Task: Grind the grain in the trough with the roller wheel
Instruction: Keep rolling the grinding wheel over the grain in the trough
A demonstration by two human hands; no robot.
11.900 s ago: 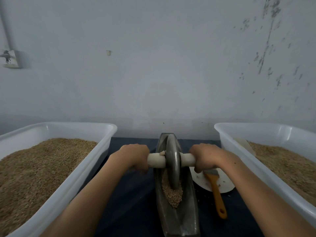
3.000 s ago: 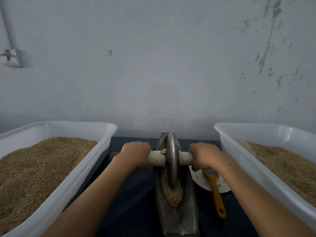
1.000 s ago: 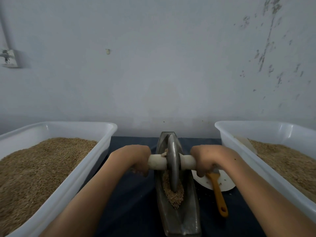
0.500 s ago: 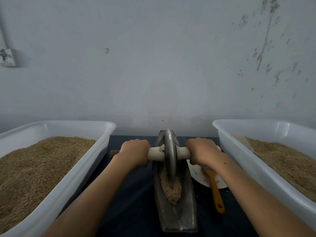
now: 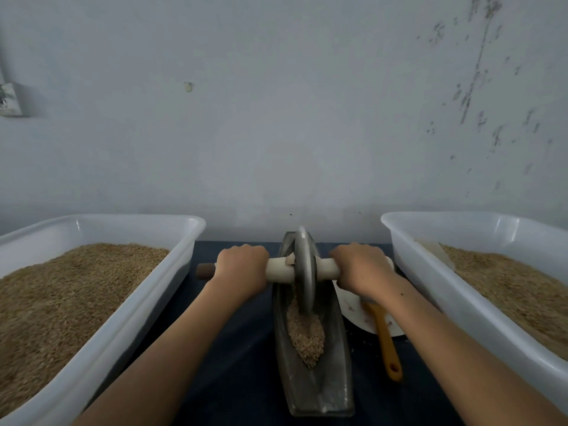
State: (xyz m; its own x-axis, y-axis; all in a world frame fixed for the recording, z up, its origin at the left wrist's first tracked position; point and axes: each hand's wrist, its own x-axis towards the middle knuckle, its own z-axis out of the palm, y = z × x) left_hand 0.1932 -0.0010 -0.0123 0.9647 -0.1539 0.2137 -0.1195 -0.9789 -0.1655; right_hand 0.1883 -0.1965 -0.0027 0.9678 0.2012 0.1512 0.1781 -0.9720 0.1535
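The wheel (image 5: 305, 272) has rolled away from the person again: a second ago it sat lower in the frame, over the middle of the grain; now it stands at the far end of the trough (image 5: 313, 379), just below the centre of the frame, with its lower rim at the far edge of the heap. The grain (image 5: 305, 333) lies behind it in a narrow pile along the bottom of the trough, pointing toward the lower edge of the frame.

The left hand (image 5: 241, 269) is wrapped tight round the pale handle (image 5: 278, 269) on one side of the wheel, the right hand (image 5: 361, 267) round the other side, both arms stretched forward.

To my eye this is the outer end of a push stroke, so a pull back through the pile should come next. The kernels look whole in many places, so the grinding seems far from finished.

Either side of the trough stand two white tubs (image 5: 129, 318), heaped with grain, on the dark worktop (image 5: 233, 373). A brush with an orange handle (image 5: 385, 339) lies across a white plate (image 5: 353, 309) right of centre.
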